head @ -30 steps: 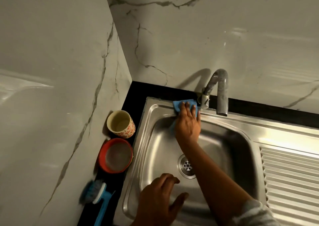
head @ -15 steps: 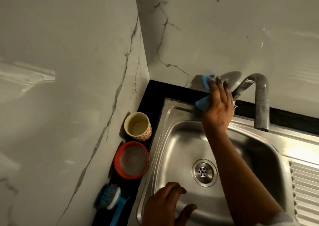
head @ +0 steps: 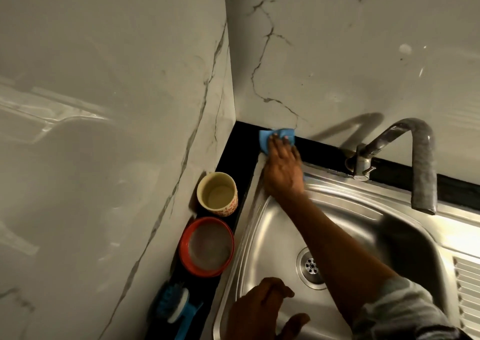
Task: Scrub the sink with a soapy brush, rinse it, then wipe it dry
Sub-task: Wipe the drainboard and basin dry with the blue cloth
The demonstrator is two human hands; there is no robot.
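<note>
The steel sink [head: 270,238] fills the lower right, its drain [head: 310,265] partly behind my right forearm. My right hand [head: 283,168] lies flat, fingers straight, pressing a blue cloth [head: 265,138] onto the black counter at the sink's back left corner, right against the wall. My left hand [head: 259,311] rests on the sink's front rim with fingers loosely curled and thumb spread, holding nothing. A blue and white scrub brush [head: 171,306] lies on the counter strip left of the sink.
A grey faucet [head: 420,163] arches over the basin's back right. A cream cup [head: 217,194] and a red bowl [head: 207,246] stand between sink and left marble wall. The ribbed drainboard [head: 467,282] is at far right.
My right hand slid the cloth left, from beside the faucet base to the back left corner on the black counter. My left hand stayed on the front rim. The view shifted.
</note>
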